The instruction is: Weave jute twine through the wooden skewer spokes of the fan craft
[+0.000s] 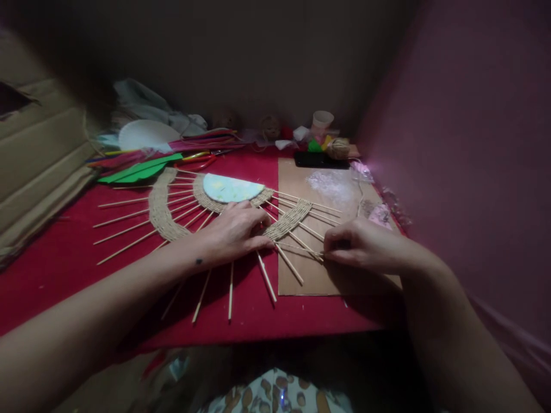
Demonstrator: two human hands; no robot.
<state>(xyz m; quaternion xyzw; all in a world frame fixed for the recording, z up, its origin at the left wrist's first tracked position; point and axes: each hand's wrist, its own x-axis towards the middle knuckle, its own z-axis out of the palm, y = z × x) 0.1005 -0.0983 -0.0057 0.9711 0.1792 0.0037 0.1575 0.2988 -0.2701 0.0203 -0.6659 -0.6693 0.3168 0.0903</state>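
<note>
A half-round fan of thin wooden sticks spreads across the table. A pale blue half-disc lies at its centre, edged with woven twine. Farther out, a twine band is woven through the sticks on the left, and another woven band shows on the right. My left hand lies over the middle of the fan, thumb and fingers closed on the edge of the right band. To the right, my right hand pinches a strand of twine pulled taut from that band. My left hand hides part of the weave.
A cardboard sheet lies under the fan's right side on the red cloth. Behind are a dark phone, a twine ball, a paper cup, green paper and scissors. A cardboard box stands left, a wall right.
</note>
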